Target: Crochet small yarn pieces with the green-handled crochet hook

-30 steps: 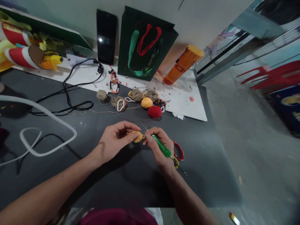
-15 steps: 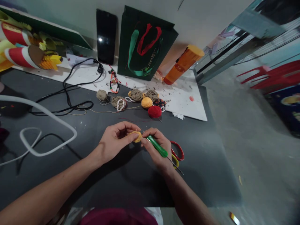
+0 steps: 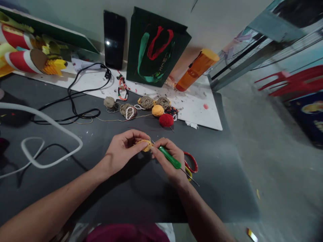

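Observation:
Between the thumb and fingers of my left hand (image 3: 123,146) is a small yellow crochet piece (image 3: 145,146), held above the dark table. My right hand (image 3: 171,161) is closed around a crochet hook (image 3: 169,157) with a green handle. The hook's thin metal tip meets the right edge of the yellow piece, and its other metal end sticks out past my wrist. Partly hidden behind my right hand lie scissors (image 3: 192,162) with red and yellow handles. A yellow yarn ball (image 3: 157,110) and a red yarn ball (image 3: 166,120) rest beyond my hands.
Brown crocheted rounds (image 3: 127,111) and a beaded bracelet (image 3: 122,89) lie farther back. A phone (image 3: 114,40), a dark green paper bag (image 3: 156,47) and an orange bottle (image 3: 196,70) stand by the wall. A black cable (image 3: 72,95) and a white tube (image 3: 63,126) occupy the left.
The yellow piece has tilted slightly and moved up a little in my fingers. The hook has shifted slightly, its rear end now reaching a bit farther right. Both hands keep their hold.

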Available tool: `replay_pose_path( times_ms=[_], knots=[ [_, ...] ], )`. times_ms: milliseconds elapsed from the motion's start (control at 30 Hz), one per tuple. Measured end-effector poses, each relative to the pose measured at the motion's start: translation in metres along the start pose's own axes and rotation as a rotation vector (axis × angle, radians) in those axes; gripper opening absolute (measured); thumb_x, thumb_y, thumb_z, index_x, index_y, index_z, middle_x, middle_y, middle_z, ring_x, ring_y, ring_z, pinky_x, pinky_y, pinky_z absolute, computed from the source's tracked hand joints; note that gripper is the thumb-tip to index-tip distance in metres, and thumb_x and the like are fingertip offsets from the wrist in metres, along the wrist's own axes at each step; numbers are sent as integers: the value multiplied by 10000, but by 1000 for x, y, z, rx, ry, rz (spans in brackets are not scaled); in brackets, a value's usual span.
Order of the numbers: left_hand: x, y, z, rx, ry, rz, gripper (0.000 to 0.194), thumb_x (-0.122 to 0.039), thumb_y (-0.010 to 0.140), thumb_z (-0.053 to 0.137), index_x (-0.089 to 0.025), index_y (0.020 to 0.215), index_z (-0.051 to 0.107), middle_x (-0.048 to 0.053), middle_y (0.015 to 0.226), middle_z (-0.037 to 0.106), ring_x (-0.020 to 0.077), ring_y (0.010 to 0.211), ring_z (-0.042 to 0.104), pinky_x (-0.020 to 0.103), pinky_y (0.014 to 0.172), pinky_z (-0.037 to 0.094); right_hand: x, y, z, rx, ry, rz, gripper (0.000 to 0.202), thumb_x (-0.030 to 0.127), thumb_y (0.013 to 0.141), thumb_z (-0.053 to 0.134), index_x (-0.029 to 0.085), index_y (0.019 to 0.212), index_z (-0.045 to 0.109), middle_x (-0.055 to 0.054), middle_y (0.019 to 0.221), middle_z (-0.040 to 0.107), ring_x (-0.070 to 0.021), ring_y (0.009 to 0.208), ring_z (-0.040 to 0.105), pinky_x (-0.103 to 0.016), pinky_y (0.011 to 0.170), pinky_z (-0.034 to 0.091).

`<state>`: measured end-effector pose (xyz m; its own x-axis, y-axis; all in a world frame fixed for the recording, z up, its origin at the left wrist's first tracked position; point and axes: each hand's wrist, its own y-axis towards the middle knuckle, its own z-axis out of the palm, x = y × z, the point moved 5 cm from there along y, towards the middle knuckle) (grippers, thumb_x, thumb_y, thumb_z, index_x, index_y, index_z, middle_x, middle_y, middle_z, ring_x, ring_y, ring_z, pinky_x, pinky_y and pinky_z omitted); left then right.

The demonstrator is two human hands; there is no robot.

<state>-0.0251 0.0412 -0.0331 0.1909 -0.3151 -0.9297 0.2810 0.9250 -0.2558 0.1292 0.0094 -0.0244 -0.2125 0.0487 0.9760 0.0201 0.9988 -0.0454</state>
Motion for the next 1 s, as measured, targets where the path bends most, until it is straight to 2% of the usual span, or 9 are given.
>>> replay_pose_path(
  times_ms=[167, 333, 400, 533, 667, 867, 1000],
  knots=[
    [-2, 1, -3, -30, -3, 4, 231, -302, 687, 814, -164, 851, 727, 25, 774, 713, 126, 708, 635, 244, 687, 513, 2, 2, -6, -57, 47, -72, 167, 341, 846, 664, 213, 777, 583, 13, 662, 596, -123, 572, 545, -254, 543, 444],
    [-1, 1, -1, -15, -9, -17, 243, -300, 675, 815, -158, 851, 724, 30, 768, 713, 133, 707, 638, 260, 698, 517, 9, 0, -2, -88, -88, -301, 167, 229, 759, 747, 239, 852, 609, 6, 802, 631, -124, 616, 578, -273, 588, 478],
    [-1, 1, 0, 4, -23, -24, 242, -297, 674, 815, -158, 849, 722, 30, 769, 714, 132, 706, 638, 261, 700, 517, 10, 0, 0, -102, -140, -349, 125, 208, 783, 728, 241, 841, 622, 4, 798, 644, -134, 649, 599, -288, 631, 493],
    [1, 2, 0, 1, -44, -42, 240, -286, 670, 819, -161, 850, 721, 15, 747, 701, 118, 687, 625, 248, 689, 507, 7, 1, -4, -154, -129, -304, 80, 206, 847, 657, 234, 785, 613, 14, 727, 634, -134, 645, 595, -280, 629, 479],
    [1, 3, -3, -30, -42, -42, 247, -297, 672, 820, -163, 856, 723, 15, 753, 698, 119, 700, 625, 241, 686, 503, -1, 2, -9, -210, 5, -166, 125, 283, 855, 662, 222, 771, 592, 30, 643, 601, -120, 571, 557, -265, 579, 454],
    [0, 2, 0, 10, 10, 3, 186, -313, 700, 791, -166, 793, 726, 33, 767, 714, 140, 714, 638, 257, 694, 511, -13, 5, -4, -120, 260, -70, 237, 422, 855, 675, 216, 787, 578, 30, 623, 596, -115, 549, 536, -251, 538, 440],
    [2, 0, 5, 57, 43, -33, 132, -277, 715, 759, -164, 775, 730, 30, 750, 720, 130, 683, 629, 243, 660, 497, -8, 2, -3, -115, 191, -98, 201, 375, 859, 678, 215, 774, 591, 34, 618, 570, -114, 553, 516, -254, 549, 431]
  ],
)
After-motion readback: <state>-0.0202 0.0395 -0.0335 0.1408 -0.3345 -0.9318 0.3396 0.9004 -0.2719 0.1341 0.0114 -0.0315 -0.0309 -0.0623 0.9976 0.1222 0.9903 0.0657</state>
